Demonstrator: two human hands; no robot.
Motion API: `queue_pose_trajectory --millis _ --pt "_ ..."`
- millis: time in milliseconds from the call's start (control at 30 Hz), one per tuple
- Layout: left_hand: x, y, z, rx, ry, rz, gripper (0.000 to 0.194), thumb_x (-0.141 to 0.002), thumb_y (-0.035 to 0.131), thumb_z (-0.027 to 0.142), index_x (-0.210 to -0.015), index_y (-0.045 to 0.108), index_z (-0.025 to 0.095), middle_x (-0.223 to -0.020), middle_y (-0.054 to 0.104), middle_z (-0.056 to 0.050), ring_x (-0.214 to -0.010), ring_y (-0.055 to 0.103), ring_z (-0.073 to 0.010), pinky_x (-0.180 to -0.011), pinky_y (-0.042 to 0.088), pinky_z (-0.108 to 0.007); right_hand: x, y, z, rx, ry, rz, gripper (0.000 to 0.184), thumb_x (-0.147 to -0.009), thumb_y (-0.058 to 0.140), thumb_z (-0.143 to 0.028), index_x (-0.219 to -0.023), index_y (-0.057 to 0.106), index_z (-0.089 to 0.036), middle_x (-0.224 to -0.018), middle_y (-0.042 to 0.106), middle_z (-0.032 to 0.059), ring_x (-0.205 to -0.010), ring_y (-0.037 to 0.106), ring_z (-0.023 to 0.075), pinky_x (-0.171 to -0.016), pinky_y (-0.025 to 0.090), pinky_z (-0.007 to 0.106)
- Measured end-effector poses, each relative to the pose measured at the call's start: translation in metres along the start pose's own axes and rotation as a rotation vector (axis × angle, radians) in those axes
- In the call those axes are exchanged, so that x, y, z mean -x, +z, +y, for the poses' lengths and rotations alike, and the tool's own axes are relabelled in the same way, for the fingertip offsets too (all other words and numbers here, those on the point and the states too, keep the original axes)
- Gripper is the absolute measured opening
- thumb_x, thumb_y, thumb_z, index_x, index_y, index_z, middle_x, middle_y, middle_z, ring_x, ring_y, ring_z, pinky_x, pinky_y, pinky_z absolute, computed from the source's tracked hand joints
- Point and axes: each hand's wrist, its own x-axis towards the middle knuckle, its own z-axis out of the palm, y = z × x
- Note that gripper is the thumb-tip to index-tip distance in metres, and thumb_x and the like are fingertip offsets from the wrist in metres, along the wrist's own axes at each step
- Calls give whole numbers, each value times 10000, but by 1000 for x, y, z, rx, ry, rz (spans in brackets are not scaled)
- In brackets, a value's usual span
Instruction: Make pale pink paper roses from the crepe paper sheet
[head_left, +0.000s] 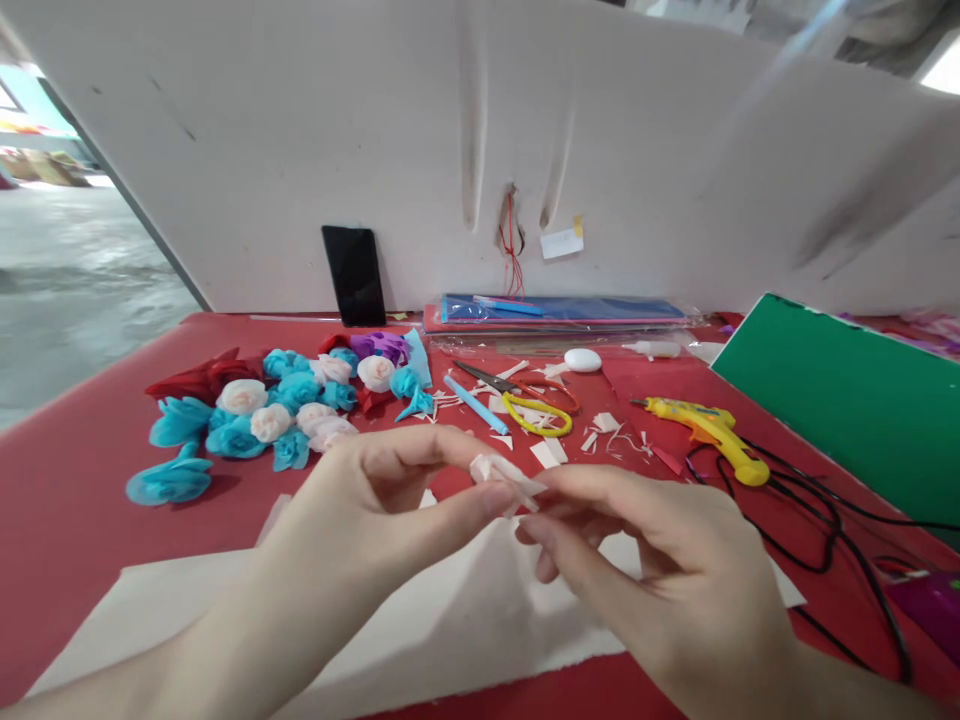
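A small rolled piece of pale pink crepe paper is pinched between the thumb and fingers of my left hand. My right hand grips the loose right end of the same paper with thumb and forefinger. Both hands hover over a large cream paper sheet lying on the red table. Beyond them lie scissors with one yellow and one red handle loop, a light blue pen and pale paper scraps. To the left is a cluster of blue, pink, red and purple paper flowers.
A yellow glue gun with a black cord lies on the right, beside a leaning green board. A black phone leans on the pale back panel. Plastic-wrapped paper packs and a white oval object sit behind.
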Motion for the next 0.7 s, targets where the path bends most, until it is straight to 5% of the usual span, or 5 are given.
queue_pose_trajectory --millis 267,500,700 --pt "0 5 3 242 -67 -118 204 -839 640 120 -736 717 278 -737 751 138 -725 704 -52 -678 499 -65 -1 3 1 6 42 1 59 -790 676 -121 -766 729 -122 -488 669 -26 -403 627 75 -446 495 79" --pt "2 3 0 193 -22 -120 116 -847 686 290 -738 706 254 -706 746 78 -682 713 -114 -664 545 -149 1 3 5 -76 132 -62 113 -844 646 -183 -781 735 -152 -510 677 -13 -386 608 71 -419 492 80" --pt "1 2 2 145 -18 -122 157 -862 648 208 -731 710 269 -721 744 103 -698 704 -87 -692 527 -115 2 4 5 -124 172 -65 107 -854 644 -191 -801 735 -176 -527 679 -24 -412 623 61 -437 494 65"
